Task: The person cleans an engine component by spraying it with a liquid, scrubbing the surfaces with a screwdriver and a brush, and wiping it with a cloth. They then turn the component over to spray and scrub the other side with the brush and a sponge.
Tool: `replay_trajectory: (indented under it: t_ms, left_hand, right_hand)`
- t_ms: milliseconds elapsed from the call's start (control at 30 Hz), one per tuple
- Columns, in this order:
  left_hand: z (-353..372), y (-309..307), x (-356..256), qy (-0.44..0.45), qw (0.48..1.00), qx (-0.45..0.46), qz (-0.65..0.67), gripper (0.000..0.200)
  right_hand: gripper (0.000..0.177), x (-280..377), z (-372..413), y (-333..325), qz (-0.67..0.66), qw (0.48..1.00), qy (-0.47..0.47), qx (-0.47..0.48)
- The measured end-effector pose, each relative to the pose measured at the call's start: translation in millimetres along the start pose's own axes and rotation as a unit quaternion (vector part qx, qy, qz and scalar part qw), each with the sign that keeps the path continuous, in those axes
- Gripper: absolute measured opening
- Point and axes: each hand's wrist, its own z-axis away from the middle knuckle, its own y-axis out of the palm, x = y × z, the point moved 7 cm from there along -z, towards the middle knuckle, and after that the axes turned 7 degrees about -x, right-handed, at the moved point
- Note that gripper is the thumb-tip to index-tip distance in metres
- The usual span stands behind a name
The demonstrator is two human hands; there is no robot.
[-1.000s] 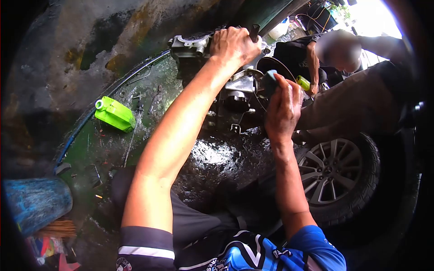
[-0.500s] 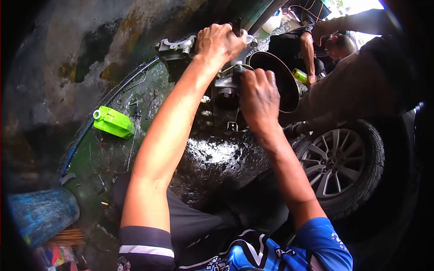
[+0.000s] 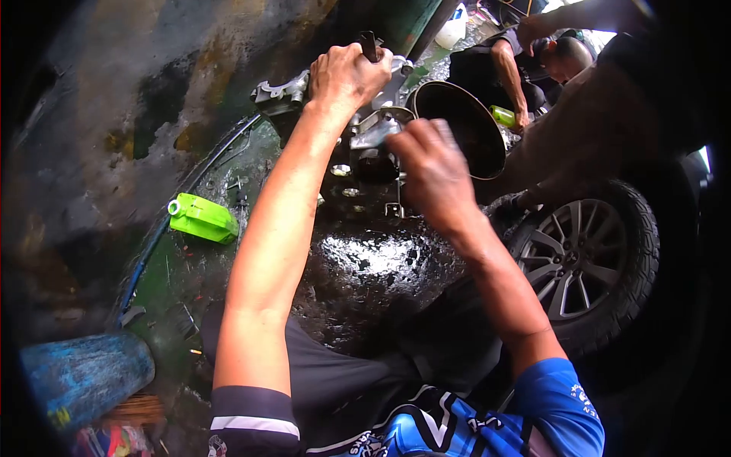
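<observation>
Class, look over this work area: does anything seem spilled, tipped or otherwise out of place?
Yes. A shiny wet patch on the floor near the metal assembly looks like spilled liquid. The green bottle lies on its side, where one would normally stand.

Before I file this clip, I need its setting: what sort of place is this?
Probably a vehicle repair workshop: the left hand is on an engine-like metal assembly, a wheel with its tyre stands close by, and the floor looks wet or oily.
</observation>
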Motion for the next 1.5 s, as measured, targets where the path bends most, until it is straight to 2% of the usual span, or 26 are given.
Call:
replay_trajectory:
  t_ms: [67,133,200,267,333,433,533,600,667,733,800,867,900,933,1000,1033,1067,1133,1200,1233,1300,1367,1400,1467,1500]
  left_hand:
    - [0.4,-2.0,3.6,-0.007,1.000,0.008,0.003,0.052]
    - [-0.7,-3.1,4.8,-0.008,1.000,0.006,0.001,0.052]
    - [-2.0,-1.8,3.3,-0.005,1.000,-0.004,-0.004,0.051]
    - [-3.3,0.2,2.5,-0.006,1.000,-0.005,-0.009,0.051]
    - [-5.8,0.1,4.0,-0.004,1.000,-0.008,-0.013,0.052]
    - [-8.9,0.2,7.8,0.000,1.000,-0.016,-0.013,0.053]
    - [-8.6,1.1,10.7,0.006,1.000,-0.008,-0.003,0.055]
    - [-13.6,0.5,21.9,0.018,0.999,-0.025,-0.009,0.057]
    - [-19.5,-2.4,39.6,-0.011,1.000,0.016,0.020,0.049]
    - [-20.4,-10.6,51.0,-0.012,0.998,0.005,0.065,0.050]
    - [-24.9,-13.6,66.6,0.006,0.997,0.012,0.081,0.047]
    - [-23.9,-21.6,70.2,0.058,0.994,0.026,0.094,0.042]
    - [-18.9,-26.9,69.5,0.083,0.987,-0.004,0.136,0.040]
    - [-18.0,-28.6,76.4,0.093,0.984,-0.009,0.150,0.041]
    - [-18.6,-35.8,92.7,0.120,0.985,-0.027,0.123,0.041]
    - [-17.3,-39.4,99.0,0.096,0.986,-0.026,0.131,0.040]
    - [-16.1,-45.1,103.9,0.136,0.982,-0.045,0.123,0.038]
    - [-12.7,-55.9,112.5,0.220,0.965,-0.093,0.104,0.037]
    - [-11.2,-63.2,127.3,0.223,0.970,-0.072,0.060,0.033]
    - [-8.1,-67.0,132.1,0.230,0.970,-0.069,0.045,0.031]
    - [7.6,-69.7,134.3,0.442,0.880,-0.149,-0.090,0.015]
    - [10.3,-69.8,134.2,0.414,0.903,-0.114,-0.013,0.015]
    - [8.8,-69.6,134.8,0.390,0.916,-0.087,0.032,0.015]
    - [-0.2,-66.9,142.0,0.204,0.960,-0.031,0.187,0.022]
    - [-1.9,-61.2,145.5,0.103,0.960,-0.005,0.260,0.027]
  right_hand:
    - [0.024,-22.9,-3.0,-23.9,-0.006,0.992,0.052,-0.117]
    - [0.022,-36.9,-7.9,-34.1,0.001,0.978,0.077,-0.192]
    - [0.027,-29.3,-15.7,-27.3,0.007,0.982,0.050,-0.181]
    - [0.032,-18.4,-10.5,-5.2,0.058,0.992,0.031,-0.105]
    - [0.029,-24.5,1.7,10.4,0.069,0.993,0.088,-0.043]
    - [0.027,-28.6,3.5,12.4,0.084,0.994,0.074,-0.004]
    - [0.025,-37.6,6.0,6.6,-0.008,0.999,0.039,-0.023]
    - [0.015,-54.0,15.5,-6.8,-0.093,0.980,0.100,-0.142]
    - [0.014,-75.2,22.7,-11.7,-0.121,0.955,0.190,-0.193]
    - [0.022,-98.0,31.4,17.7,-0.199,0.918,0.313,-0.138]
    - [0.026,-105.9,38.8,58.8,-0.243,0.895,0.335,-0.166]
    - [0.029,-84.7,32.3,79.0,-0.296,0.876,0.343,-0.166]
    - [0.031,-70.0,29.4,90.0,-0.325,0.867,0.346,-0.152]
    - [0.028,-48.7,25.3,91.8,-0.313,0.887,0.291,-0.176]
    - [0.028,-10.1,26.4,102.8,-0.395,0.875,0.210,-0.188]
    - [0.027,2.2,30.9,106.2,-0.401,0.875,0.220,-0.161]
    - [0.026,13.0,33.5,111.3,-0.407,0.874,0.229,-0.133]
    - [0.025,16.7,36.6,113.4,-0.428,0.875,0.195,-0.118]
    - [0.025,17.8,40.7,116.2,-0.458,0.864,0.182,-0.104]
    - [0.030,12.9,40.3,108.3,-0.467,0.853,0.195,-0.125]
    - [0.035,0.8,26.8,85.2,-0.477,0.830,0.219,-0.189]
    - [0.042,-1.2,13.9,79.7,-0.504,0.805,0.218,-0.225]
    - [0.037,2.3,8.1,83.8,-0.540,0.779,0.222,-0.226]
    - [0.032,20.4,3.9,103.4,-0.542,0.805,0.165,-0.175]
    - [0.030,30.1,7.2,113.7,-0.498,0.827,0.173,-0.195]
